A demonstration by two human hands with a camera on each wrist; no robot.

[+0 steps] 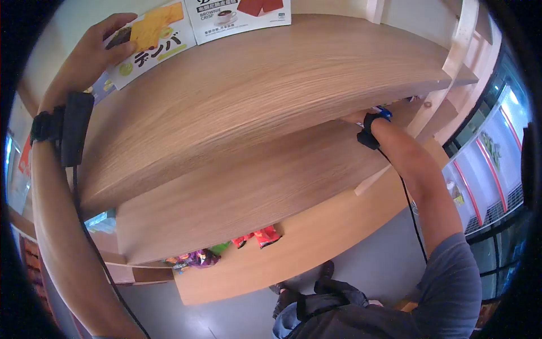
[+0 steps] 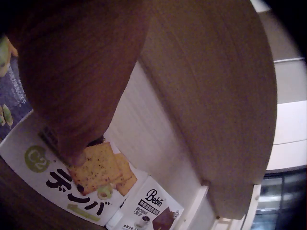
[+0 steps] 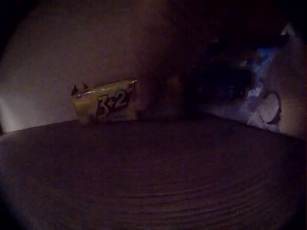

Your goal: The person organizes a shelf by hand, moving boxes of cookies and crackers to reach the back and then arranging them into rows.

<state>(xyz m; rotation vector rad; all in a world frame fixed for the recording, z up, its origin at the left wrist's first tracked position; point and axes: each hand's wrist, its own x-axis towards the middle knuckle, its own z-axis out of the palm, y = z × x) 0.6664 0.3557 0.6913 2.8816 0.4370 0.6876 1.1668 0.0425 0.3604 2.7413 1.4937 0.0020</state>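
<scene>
On the upper shelf, my left hand (image 1: 101, 50) grips a white box (image 1: 155, 42) with crackers printed on it, thumb on the front and fingers over the top edge. The left wrist view shows the thumb against the cracker picture of this box (image 2: 98, 170), with a Bebin brownie box (image 2: 152, 208) beside it. My right hand reaches under the upper shelf, mostly hidden in the head view. In the dark right wrist view, the right hand (image 3: 160, 72) is at a yellow "3+2" packet (image 3: 112, 101); its fingers are too dim to read. A blue packet (image 3: 240, 86) stands to the right.
The upper shelf board (image 1: 271, 79) overhangs a lower shelf (image 1: 254, 186). Red packets (image 1: 267, 236) and a purple packet (image 1: 200, 259) lie on the lowest board (image 1: 282, 265). A wooden post (image 1: 446, 79) rises at the right. A purple box (image 1: 103, 87) stands behind the left wrist.
</scene>
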